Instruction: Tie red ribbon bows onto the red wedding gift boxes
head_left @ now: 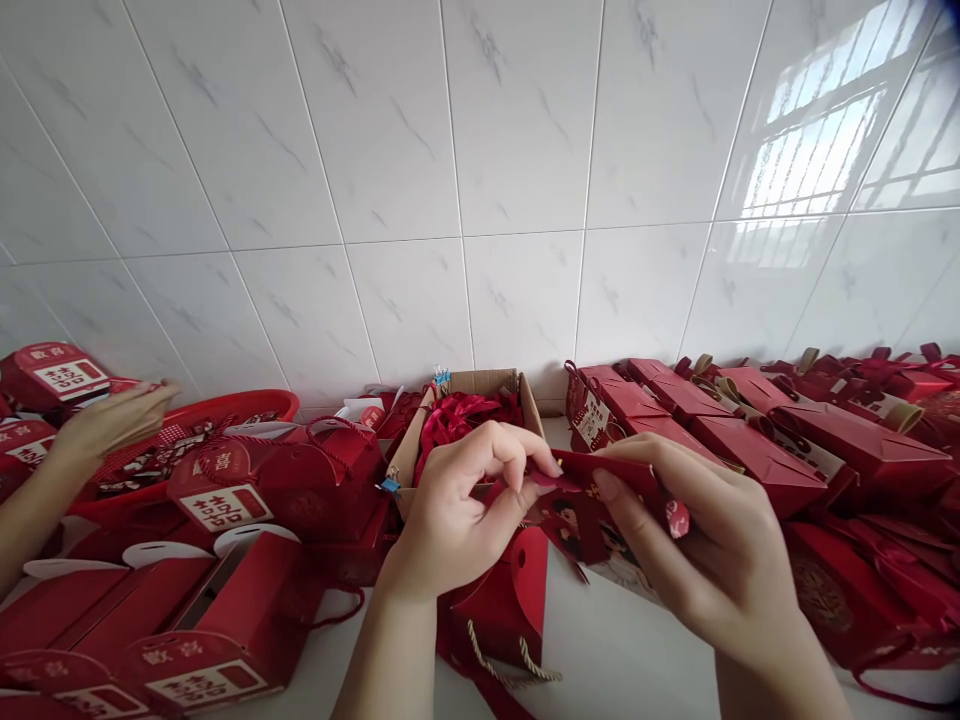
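Note:
In the middle of the head view, my right hand [705, 530] is closed around a red printed gift box [592, 535]. Small printed figures show on its side, and its lower part is partly behind my fingers. My left hand [480, 500] pinches a strip of red ribbon [561, 483] at the top edge of that box. Near my right fingers is a small red-and-white patterned piece [676, 518] that I cannot identify. Below my left hand, a red box with twisted gold cord [510, 600] lies on the white table, partly hidden by my wrist.
A cardboard box of red ribbons [529, 400] stands against the tiled wall. Red gift boxes [742, 455] crowd the right, and more red boxes [202, 610] fill the left. Another person's hand [112, 420] reaches over a red basket [281, 403] at far left.

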Available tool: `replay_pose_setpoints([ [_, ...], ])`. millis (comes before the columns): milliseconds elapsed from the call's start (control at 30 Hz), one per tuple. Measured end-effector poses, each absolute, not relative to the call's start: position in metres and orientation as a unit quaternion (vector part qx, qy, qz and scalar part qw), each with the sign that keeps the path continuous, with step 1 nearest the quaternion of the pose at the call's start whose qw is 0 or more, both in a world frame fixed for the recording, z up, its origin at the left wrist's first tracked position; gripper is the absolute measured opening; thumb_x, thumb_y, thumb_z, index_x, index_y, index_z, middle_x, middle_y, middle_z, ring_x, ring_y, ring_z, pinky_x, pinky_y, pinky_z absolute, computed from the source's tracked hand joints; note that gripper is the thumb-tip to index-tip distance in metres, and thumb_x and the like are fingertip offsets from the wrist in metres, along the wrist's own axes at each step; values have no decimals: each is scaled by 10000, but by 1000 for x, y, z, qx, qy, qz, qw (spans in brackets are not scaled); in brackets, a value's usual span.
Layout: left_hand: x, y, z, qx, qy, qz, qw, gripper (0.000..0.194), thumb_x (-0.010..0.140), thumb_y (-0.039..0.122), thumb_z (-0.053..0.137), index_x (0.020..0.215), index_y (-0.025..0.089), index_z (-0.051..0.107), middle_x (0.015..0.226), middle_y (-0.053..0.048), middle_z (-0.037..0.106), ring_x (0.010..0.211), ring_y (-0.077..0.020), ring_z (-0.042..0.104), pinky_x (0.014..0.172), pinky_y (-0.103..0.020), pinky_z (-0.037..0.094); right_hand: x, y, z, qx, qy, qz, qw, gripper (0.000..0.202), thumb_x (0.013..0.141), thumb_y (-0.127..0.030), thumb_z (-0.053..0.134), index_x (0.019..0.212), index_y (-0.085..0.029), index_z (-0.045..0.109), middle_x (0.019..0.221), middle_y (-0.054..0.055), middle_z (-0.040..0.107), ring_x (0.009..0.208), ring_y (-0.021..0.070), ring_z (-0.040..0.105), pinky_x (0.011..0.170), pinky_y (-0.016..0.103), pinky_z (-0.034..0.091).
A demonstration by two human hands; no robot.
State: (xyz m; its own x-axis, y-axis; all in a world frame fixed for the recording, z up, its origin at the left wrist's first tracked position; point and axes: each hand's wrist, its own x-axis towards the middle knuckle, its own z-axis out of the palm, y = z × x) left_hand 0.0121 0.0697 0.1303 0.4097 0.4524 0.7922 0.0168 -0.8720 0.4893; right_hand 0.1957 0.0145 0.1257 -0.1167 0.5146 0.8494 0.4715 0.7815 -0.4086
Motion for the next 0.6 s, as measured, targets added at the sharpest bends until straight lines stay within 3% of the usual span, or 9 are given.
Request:
replay_pose_setpoints([
  [167, 12, 69, 130, 810, 158, 539, 168, 349, 762, -95, 588, 726, 196, 399, 882, 33, 673, 826, -96, 630, 725, -207, 511, 195, 16, 126, -325, -750, 29, 576, 148, 864, -47, 532, 915, -177, 581, 725, -16, 585, 579, 66, 499, 528, 193, 416],
  [300, 11, 70, 132, 801, 162, 563, 124, 294, 777, 4, 664, 738, 198, 446, 843, 19, 605, 785, -100, 575, 692, -223, 470, 193, 16, 125, -317, -761, 28, 566, 150, 860, -49, 530, 930, -174, 575, 707, -19, 563, 568, 69, 481, 518, 204, 403],
  [467, 10, 68, 137, 825, 197, 520, 104, 125, 844, 132, 635, 908, 198, 551, 941, -22, 588, 933, -146, 559, 861, -280, 454, 192, 17, 125, -303, -764, 43, 568, 144, 866, -60, 523, 938, -174, 574, 710, -16, 568, 571, 75, 493, 527, 209, 414],
  [600, 14, 67, 138, 843, 245, 460, 133, 45, 896, 165, 540, 913, 193, 571, 836, 2, 629, 782, -118, 579, 718, -223, 470, 192, 26, 122, -317, -742, 102, 582, 87, 895, -112, 526, 893, -182, 576, 690, -26, 569, 549, 67, 482, 489, 185, 397],
])
